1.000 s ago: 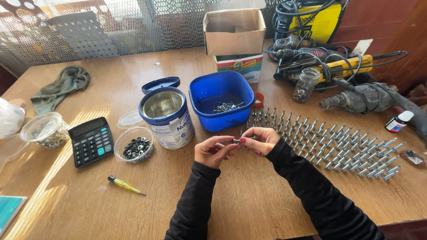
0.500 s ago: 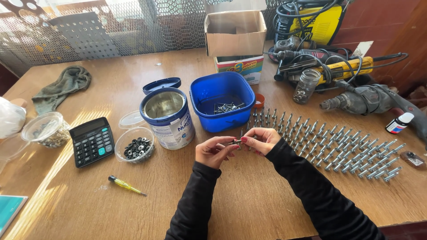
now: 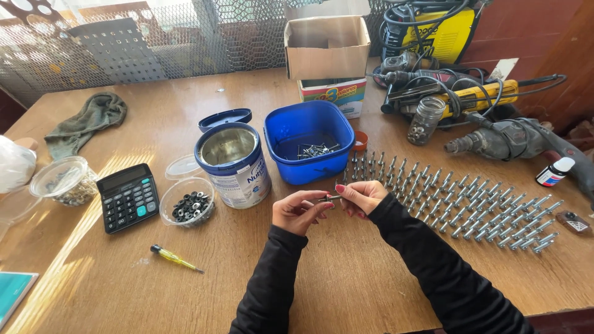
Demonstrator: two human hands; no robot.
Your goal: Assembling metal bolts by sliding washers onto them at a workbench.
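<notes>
Both hands pinch bolt; blue tub, bolt rows nr.

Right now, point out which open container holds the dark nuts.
The small clear plastic tub beside the calculator; the blue tub holds bolts, the tin looks empty.

Worktop lower centre and lower right: bare wood around both forearms, open passage. Left hand and right hand meet mid-frame; just above them the blue tub and open tin block the way upward. Right of the hands, rows of upright bolts fill the surface out to the right edge. Left of the tin: clear dish of nuts, then calculator; narrow gap between them. Screwdriver lies lower left, open wood around it. Upper centre, left of the cardboard box, wide bare strip. Upper right crowded with power tools and cables
</notes>
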